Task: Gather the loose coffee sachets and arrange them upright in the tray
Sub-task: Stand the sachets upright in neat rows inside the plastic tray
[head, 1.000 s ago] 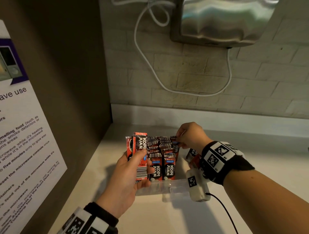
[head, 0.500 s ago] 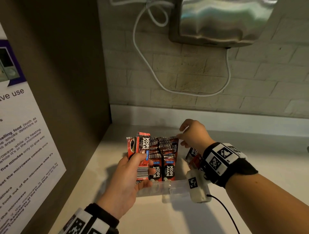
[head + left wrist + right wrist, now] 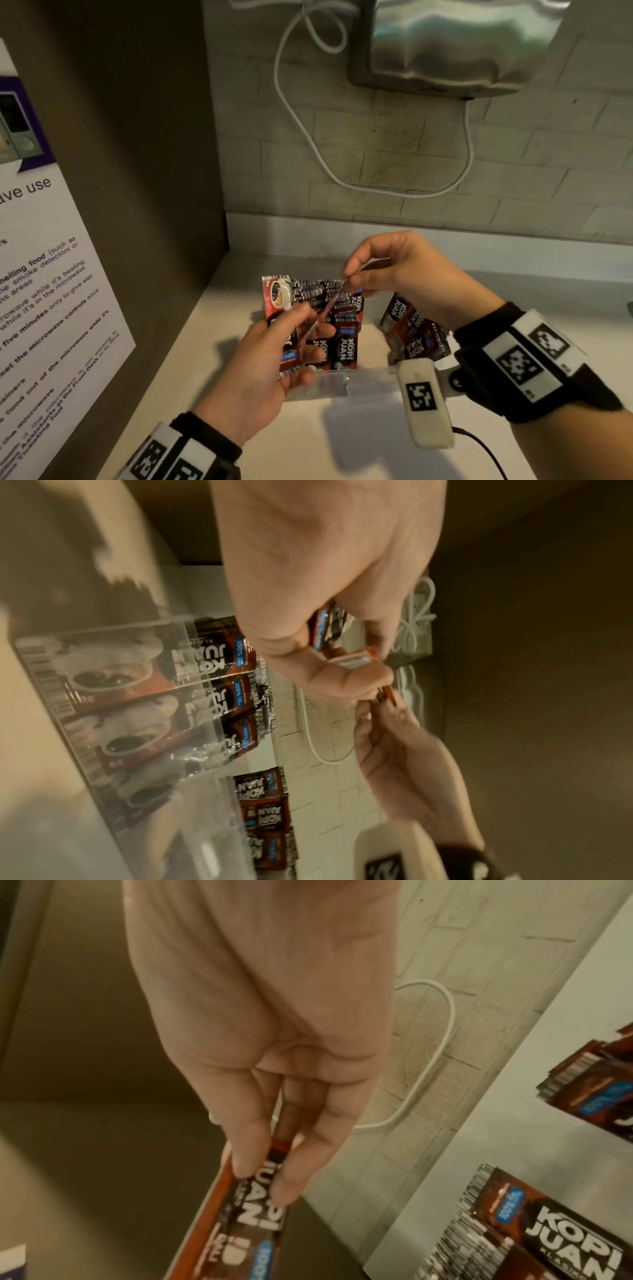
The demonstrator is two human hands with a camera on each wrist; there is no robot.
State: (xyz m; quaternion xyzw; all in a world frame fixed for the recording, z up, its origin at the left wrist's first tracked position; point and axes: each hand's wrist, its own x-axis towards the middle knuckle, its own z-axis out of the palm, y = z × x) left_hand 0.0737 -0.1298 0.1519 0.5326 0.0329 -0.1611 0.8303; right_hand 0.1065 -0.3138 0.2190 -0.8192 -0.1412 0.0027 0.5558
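Your left hand is curled round a small bunch of coffee sachets, holding them up just in front of the clear tray. Your right hand pinches the top of one thin sachet with finger and thumb. That sachet is turned on its edge and slants down to your left hand, so both hands meet on it. It looks like you are pulling it out of the bunch, or slipping it in; I cannot tell which.

The tray sits on the pale tabletop, close to the corner by the brown wall. A good part of the job looks done. Rows of sachets already stand upright in the left part of the tray, packed close, with their names facing you. The left wrist view shows them pressed against the clear front wall.

There is more to do. A loose pile of sachets lies leaning and messy to the right, behind your right wrist. I cannot tell if that pile is in the tray or beside it. The bunch in your left hand needs to go in too.

So I think you are about halfway. Next, stand the thin one up in a row, then do the rest.
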